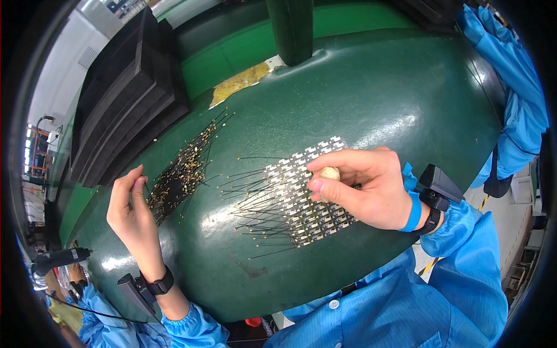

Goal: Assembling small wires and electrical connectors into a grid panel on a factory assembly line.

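My right hand grips a small pale yellowish lump between thumb and fingers. It hovers over a panel of small silvery parts set in rows on the green surface. Thin black wires with gold-coloured tips stick out from the panel's left side. My left hand is raised at the left, thumb and forefinger closed together in a pinch. Whatever they hold, if anything, is too small to make out. Just right of that hand lies a loose pile of black wires with gold-coloured ends.
Stacked black foam-like slabs stand at the far left. A green post rises at the back beside a torn yellowish patch on the green table. Blue cloth hangs at the right. Another person's sleeve shows at lower left.
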A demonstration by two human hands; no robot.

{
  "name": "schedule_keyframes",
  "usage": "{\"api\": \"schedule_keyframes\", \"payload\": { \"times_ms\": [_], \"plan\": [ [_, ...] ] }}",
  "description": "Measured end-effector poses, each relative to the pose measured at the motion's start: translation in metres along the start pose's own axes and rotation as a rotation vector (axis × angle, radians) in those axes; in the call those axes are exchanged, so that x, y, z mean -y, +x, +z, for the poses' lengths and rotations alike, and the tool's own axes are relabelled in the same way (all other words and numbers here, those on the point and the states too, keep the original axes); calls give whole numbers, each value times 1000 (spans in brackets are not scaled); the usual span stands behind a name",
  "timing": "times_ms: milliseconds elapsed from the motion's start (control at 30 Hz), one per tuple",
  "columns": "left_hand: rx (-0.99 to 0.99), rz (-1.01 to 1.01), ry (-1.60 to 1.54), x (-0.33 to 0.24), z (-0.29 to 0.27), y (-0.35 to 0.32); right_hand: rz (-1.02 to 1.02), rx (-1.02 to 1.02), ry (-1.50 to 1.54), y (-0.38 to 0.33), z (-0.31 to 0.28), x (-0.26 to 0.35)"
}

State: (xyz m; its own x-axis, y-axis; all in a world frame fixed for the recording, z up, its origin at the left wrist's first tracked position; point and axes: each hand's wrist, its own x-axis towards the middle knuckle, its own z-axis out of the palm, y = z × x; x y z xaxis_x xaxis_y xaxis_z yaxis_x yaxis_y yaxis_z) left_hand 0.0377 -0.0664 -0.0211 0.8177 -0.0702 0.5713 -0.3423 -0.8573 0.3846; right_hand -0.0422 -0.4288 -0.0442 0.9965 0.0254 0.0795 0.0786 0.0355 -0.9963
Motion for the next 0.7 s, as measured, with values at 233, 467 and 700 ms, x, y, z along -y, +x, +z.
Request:
{"api": "schedule_keyframes", "payload": {
  "times_ms": [233,467,700],
  "plan": [
    [86,-16,-132,-1,1,-1,-23,-3,-13,0,-1,0],
    [-14,104,-189,-18,-3,-5,-98,-12,-79,-1,-1,1],
    [254,85,-661,-123,31,-48,-565,131,-399,-5,7,1]
  ]
}}
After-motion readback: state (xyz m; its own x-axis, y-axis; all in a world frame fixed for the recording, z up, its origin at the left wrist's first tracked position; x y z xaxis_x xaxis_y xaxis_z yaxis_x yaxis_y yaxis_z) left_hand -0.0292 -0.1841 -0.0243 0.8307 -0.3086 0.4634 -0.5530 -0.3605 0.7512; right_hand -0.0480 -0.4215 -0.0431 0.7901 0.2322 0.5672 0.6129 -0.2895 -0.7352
